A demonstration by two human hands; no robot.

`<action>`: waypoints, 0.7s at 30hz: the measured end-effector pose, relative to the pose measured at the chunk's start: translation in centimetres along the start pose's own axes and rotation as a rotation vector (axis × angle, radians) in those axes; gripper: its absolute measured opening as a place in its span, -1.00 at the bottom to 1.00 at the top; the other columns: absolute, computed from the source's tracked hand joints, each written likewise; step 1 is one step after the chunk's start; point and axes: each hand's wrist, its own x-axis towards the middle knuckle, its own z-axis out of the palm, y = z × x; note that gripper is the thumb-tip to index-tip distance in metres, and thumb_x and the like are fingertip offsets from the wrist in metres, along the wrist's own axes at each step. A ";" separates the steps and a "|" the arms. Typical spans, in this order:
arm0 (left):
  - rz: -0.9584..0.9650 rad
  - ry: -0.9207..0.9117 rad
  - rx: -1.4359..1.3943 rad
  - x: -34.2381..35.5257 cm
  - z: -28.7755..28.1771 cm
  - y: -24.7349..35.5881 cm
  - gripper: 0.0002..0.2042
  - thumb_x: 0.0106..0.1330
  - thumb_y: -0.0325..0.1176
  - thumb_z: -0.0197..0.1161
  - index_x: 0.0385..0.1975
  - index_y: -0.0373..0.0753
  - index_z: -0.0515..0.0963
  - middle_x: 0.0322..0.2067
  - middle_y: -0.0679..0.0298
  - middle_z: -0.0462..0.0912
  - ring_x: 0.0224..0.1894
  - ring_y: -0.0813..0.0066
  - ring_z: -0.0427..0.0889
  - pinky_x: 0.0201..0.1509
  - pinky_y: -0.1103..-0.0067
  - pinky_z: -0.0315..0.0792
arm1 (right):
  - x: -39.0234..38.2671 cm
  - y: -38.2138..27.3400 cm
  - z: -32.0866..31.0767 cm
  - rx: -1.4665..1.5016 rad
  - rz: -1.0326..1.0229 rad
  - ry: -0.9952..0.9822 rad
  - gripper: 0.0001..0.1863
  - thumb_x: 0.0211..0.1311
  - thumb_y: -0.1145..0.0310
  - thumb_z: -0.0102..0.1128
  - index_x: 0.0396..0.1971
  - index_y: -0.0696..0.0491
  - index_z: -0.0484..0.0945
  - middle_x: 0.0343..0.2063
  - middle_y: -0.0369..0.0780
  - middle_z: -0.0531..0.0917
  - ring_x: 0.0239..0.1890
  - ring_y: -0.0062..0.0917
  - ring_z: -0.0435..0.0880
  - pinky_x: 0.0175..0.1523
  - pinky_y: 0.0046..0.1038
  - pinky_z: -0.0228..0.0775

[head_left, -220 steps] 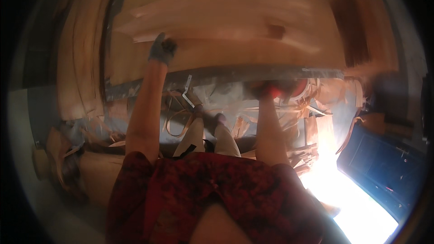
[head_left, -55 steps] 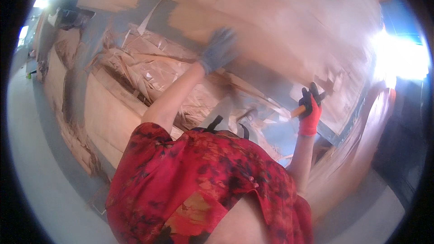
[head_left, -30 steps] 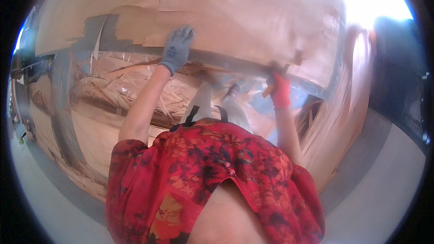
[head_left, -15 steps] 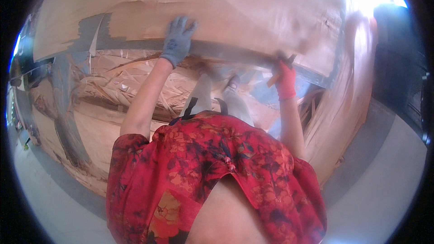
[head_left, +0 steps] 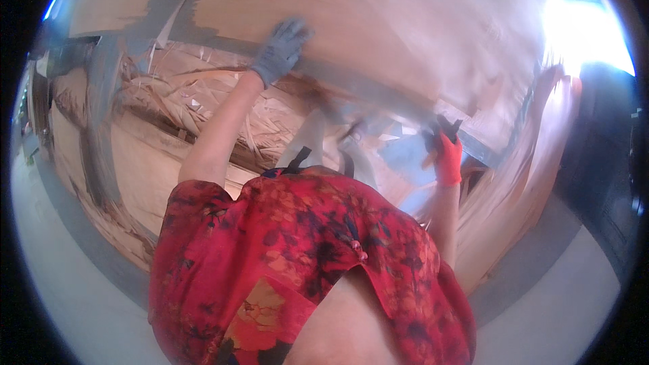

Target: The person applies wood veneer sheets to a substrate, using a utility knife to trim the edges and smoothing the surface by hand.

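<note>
My left hand (head_left: pixel 282 51), in a grey-blue glove, lies with its fingers stretched out at the near edge of a wide, pale tan sheet of wood veneer (head_left: pixel 378 20). A dark grey strip (head_left: pixel 223 39) of the table shows along that edge and through a torn notch at the left. At the right end of the same edge is my right hand (head_left: pixel 447 155), in an orange-red glove with dark fingers. Those fingers look bent around something small, with a tan bit showing beside them; blur hides what it is.
Torn veneer scraps (head_left: pixel 203 94) are heaped below the edge, left of my legs. Long veneer strips (head_left: pixel 534 162) hang at the right, beside a dark machine-like block (head_left: pixel 598 142). A grey post (head_left: pixel 101 94) stands at the left. Bright light glares at upper right.
The whole view has swung, so the sheet's edge slopes down to the right. My left hand stays on the sheet; my right hand appears lower and farther right, still near the edge.
</note>
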 end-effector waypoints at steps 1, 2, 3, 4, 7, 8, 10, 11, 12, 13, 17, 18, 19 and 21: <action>0.003 0.013 -0.005 0.1 0.0 -0.1 -0.47 0.26 -0.45 0.15 0.29 -0.04 0.45 0.33 0.01 0.33 0.35 -0.09 0.31 0.49 0.14 0.11 | -0.1 -0.7 -0.4 -0.077 0.005 -0.019 -0.52 0.39 0.43 0.13 0.29 0.11 0.40 -0.04 -0.12 0.67 -0.25 -0.47 0.73 -0.35 -0.61 0.42; 0.008 0.025 -0.011 0.2 0.0 0.0 -0.47 0.26 -0.45 0.15 0.29 -0.03 0.45 0.33 0.01 0.33 0.35 -0.09 0.31 0.49 0.13 0.11 | 0.0 -1.4 -0.2 -0.209 -0.028 0.001 -0.53 0.39 0.44 0.12 0.29 0.07 0.43 -0.02 -0.20 0.68 -0.26 -0.54 0.73 -0.35 -0.64 0.42; 0.012 0.036 -0.018 0.2 0.0 0.1 -0.48 0.26 -0.44 0.15 0.28 -0.03 0.46 0.33 0.01 0.33 0.35 -0.09 0.31 0.48 0.12 0.11 | 0.4 -1.7 0.4 -0.371 -0.112 0.021 -0.53 0.37 0.45 0.13 0.28 0.05 0.44 0.01 -0.23 0.67 -0.20 -0.55 0.72 -0.28 -0.62 0.45; 0.005 0.037 -0.028 0.1 -0.1 0.1 -0.48 0.26 -0.44 0.15 0.28 -0.02 0.46 0.33 0.01 0.33 0.34 -0.09 0.31 0.48 0.11 0.11 | 1.1 -1.9 1.2 -0.532 -0.197 0.040 -0.52 0.36 0.46 0.13 0.27 0.03 0.46 0.04 -0.26 0.66 -0.14 -0.57 0.71 -0.21 -0.60 0.49; -0.006 0.036 -0.021 0.3 -0.3 0.4 -0.49 0.27 -0.43 0.15 0.27 0.00 0.47 0.33 0.04 0.34 0.34 -0.08 0.31 0.47 0.09 0.12 | 4.1 -2.2 4.2 -1.142 -0.672 0.009 -0.45 0.21 0.52 0.18 0.25 -0.03 0.48 0.23 -0.14 0.52 0.21 -0.27 0.52 0.32 -0.34 0.32; -0.012 0.024 0.001 0.2 -0.4 0.6 -0.49 0.27 -0.43 0.15 0.27 0.00 0.47 0.33 0.05 0.34 0.34 -0.08 0.31 0.46 0.08 0.12 | 5.1 -2.0 5.0 -1.262 -0.762 -0.025 -0.41 0.17 0.51 0.21 0.26 -0.06 0.46 0.28 -0.13 0.46 0.25 -0.13 0.44 0.36 -0.23 0.27; -0.020 0.004 0.034 0.0 -0.7 1.0 -0.49 0.28 -0.41 0.13 0.29 0.01 0.45 0.32 0.06 0.33 0.35 -0.07 0.29 0.47 0.08 0.10 | 5.8 -1.0 5.9 -1.504 -0.832 -0.061 -0.37 0.12 0.49 0.25 0.27 -0.05 0.43 0.31 -0.16 0.44 0.28 -0.10 0.40 0.35 -0.20 0.29; -0.022 -0.003 0.052 0.0 -0.8 0.9 -0.48 0.29 -0.39 0.11 0.30 0.00 0.43 0.32 0.06 0.33 0.36 -0.07 0.27 0.48 0.09 0.07 | 6.3 -0.2 5.8 -1.568 -0.811 -0.067 -0.36 0.10 0.49 0.26 0.27 -0.04 0.42 0.31 -0.16 0.44 0.28 -0.09 0.40 0.34 -0.19 0.30; -0.027 -0.009 0.070 -0.2 -0.8 0.9 -0.48 0.29 -0.37 0.10 0.31 0.00 0.42 0.32 0.05 0.32 0.37 -0.07 0.24 0.49 0.09 0.05 | 6.8 0.6 5.7 -1.633 -0.791 -0.075 -0.34 0.09 0.48 0.27 0.27 -0.03 0.42 0.31 -0.17 0.44 0.28 -0.08 0.39 0.33 -0.18 0.30; -0.027 -0.005 0.070 -0.2 -0.8 0.9 -0.48 0.29 -0.37 0.10 0.31 0.01 0.42 0.31 0.06 0.33 0.36 -0.07 0.25 0.48 0.09 0.05 | 7.1 1.4 5.3 -1.697 -0.770 -0.083 -0.33 0.07 0.47 0.28 0.27 -0.02 0.41 0.31 -0.17 0.44 0.28 -0.07 0.39 0.32 -0.17 0.31; -0.025 0.010 0.076 -0.8 -0.4 0.5 -0.48 0.29 -0.36 0.10 0.32 0.02 0.42 0.30 0.06 0.34 0.35 -0.06 0.26 0.48 0.09 0.05 | 7.3 2.0 5.2 -1.738 -0.794 -0.080 -0.33 0.03 0.47 0.29 0.25 0.00 0.43 0.30 -0.18 0.45 0.29 -0.08 0.38 0.31 -0.18 0.32; -0.019 0.015 0.079 -0.8 -0.4 0.5 -0.48 0.29 -0.36 0.10 0.32 0.02 0.42 0.30 0.06 0.34 0.35 -0.06 0.26 0.48 0.10 0.05 | 7.1 2.0 5.2 -1.733 -0.796 -0.078 -0.34 0.03 0.48 0.29 0.24 0.00 0.43 0.30 -0.18 0.45 0.29 -0.07 0.38 0.31 -0.18 0.32; -0.024 0.023 0.073 -0.9 -0.4 0.5 -0.48 0.29 -0.36 0.10 0.31 0.01 0.42 0.30 0.06 0.34 0.35 -0.05 0.25 0.47 0.10 0.05 | 7.0 2.0 5.3 -1.727 -0.798 -0.074 -0.35 0.03 0.48 0.29 0.23 0.00 0.44 0.30 -0.17 0.45 0.28 -0.06 0.38 0.32 -0.17 0.32; -0.023 0.035 0.054 -0.7 -0.5 1.0 -0.48 0.29 -0.36 0.10 0.31 0.01 0.42 0.30 0.06 0.34 0.36 -0.04 0.25 0.47 0.10 0.05 | 7.0 1.7 5.0 -1.735 -0.813 -0.095 -0.38 0.06 0.48 0.28 0.22 0.01 0.46 0.28 -0.16 0.47 0.28 -0.09 0.40 0.31 -0.18 0.32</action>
